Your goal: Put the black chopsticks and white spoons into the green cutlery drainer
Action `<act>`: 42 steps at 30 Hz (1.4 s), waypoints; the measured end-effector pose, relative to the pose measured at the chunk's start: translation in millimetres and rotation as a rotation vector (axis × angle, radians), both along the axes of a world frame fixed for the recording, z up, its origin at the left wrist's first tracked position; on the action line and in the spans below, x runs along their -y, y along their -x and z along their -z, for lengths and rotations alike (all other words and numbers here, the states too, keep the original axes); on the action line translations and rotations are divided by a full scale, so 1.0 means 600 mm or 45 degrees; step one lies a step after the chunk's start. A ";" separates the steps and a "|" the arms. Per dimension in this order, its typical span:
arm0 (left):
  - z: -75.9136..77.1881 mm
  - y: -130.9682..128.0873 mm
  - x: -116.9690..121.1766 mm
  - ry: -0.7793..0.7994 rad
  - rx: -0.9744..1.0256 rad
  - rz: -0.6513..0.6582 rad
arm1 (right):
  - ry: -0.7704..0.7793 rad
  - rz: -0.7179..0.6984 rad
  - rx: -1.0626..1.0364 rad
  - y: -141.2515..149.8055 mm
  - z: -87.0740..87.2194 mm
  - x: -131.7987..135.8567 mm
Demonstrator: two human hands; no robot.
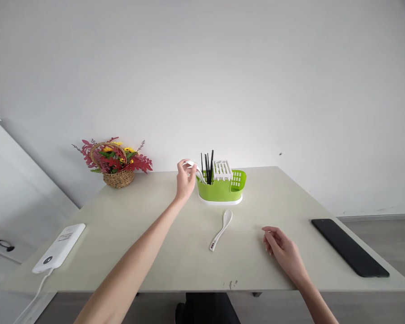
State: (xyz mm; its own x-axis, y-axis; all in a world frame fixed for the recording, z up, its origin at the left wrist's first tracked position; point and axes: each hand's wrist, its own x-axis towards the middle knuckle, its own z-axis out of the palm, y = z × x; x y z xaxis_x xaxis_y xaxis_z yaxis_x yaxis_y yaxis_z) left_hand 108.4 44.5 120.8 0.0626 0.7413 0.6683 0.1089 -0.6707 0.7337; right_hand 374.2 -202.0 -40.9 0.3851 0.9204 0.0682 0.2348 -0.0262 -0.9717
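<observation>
A green cutlery holder (214,193) on a white base stands at the back middle of the table, with black chopsticks (211,166) upright in its left part and a white slatted rack (222,170) over its middle. My left hand (186,179) is at the holder's left end, its fingers closed on a white spoon (200,173) that slants down at the left compartment. Fingers hide part of this spoon. Another white spoon (227,218) lies on the table in front of the holder. My right hand (281,249) rests on the tabletop to its right, fingers loosely bent, holding nothing.
A wicker basket (119,179) of artificial flowers stands at the back left. On the table's left edge lies a white power bank (60,248) with a cable. A black phone (349,246) lies near the right edge. A white cabinet (23,189) adjoins the left side.
</observation>
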 end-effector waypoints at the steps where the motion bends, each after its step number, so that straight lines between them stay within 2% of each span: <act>1: 0.011 -0.002 0.004 0.013 -0.059 0.015 | 0.007 0.002 0.007 0.000 -0.001 0.000; 6: 0.051 -0.005 0.015 0.048 -0.277 0.044 | 0.018 0.002 0.013 0.001 -0.006 0.002; 11: 0.067 -0.001 0.012 0.092 -0.370 0.065 | 0.023 0.017 0.024 0.004 -0.008 0.003; 16: 0.066 0.003 0.005 0.115 -0.386 0.020 | 0.041 0.006 0.033 0.002 -0.002 0.003; 23: 0.062 0.016 -0.009 0.116 -0.418 -0.218 | 0.021 0.015 0.030 -0.003 0.009 -0.001; 38: 0.062 0.031 -0.040 0.044 -0.507 -0.271 | 0.015 0.014 0.055 -0.004 0.007 0.001; 42: 0.052 0.036 -0.047 0.010 -0.507 -0.270 | 0.015 0.017 0.044 -0.004 0.008 0.001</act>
